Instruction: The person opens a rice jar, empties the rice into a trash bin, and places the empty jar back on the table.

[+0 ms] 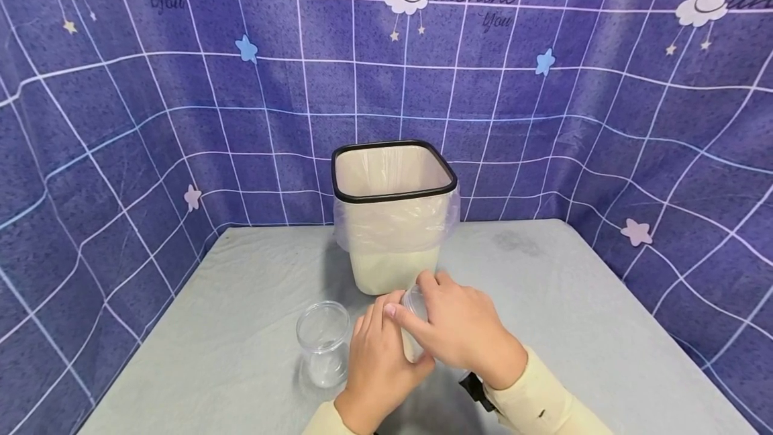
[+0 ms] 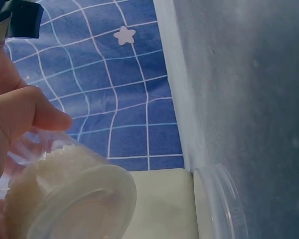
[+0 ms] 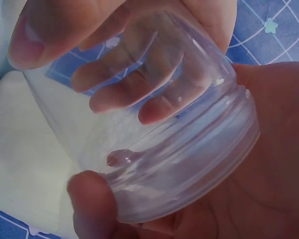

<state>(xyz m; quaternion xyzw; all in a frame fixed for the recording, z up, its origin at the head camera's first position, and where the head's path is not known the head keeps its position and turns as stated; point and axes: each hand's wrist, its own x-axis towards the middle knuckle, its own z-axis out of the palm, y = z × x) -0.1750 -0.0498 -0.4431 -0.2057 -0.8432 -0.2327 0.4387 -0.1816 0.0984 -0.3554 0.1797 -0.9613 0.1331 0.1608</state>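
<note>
In front of the bin, both hands are on a clear plastic jar (image 2: 89, 152) with a pile of pale, rice-like grains inside. My left hand (image 1: 382, 361) grips the jar's body, fingers wrapped round its far side. On its clear, ridged screw lid (image 3: 189, 172) my right hand (image 1: 461, 321) has its thumb and fingers curled round the rim. The jar is tilted, and the hands hide much of it in the head view. To the left of my left hand a second clear jar (image 1: 326, 348) stands upright on the table, apart from the hand.
A cream bin (image 1: 386, 227) with a black rim (image 1: 395, 198) and a thin plastic liner stands just beyond the hands. The grey cloth-covered table (image 1: 241, 307) ends at purple-blue gridded curtains (image 1: 278, 86) at the back and both sides.
</note>
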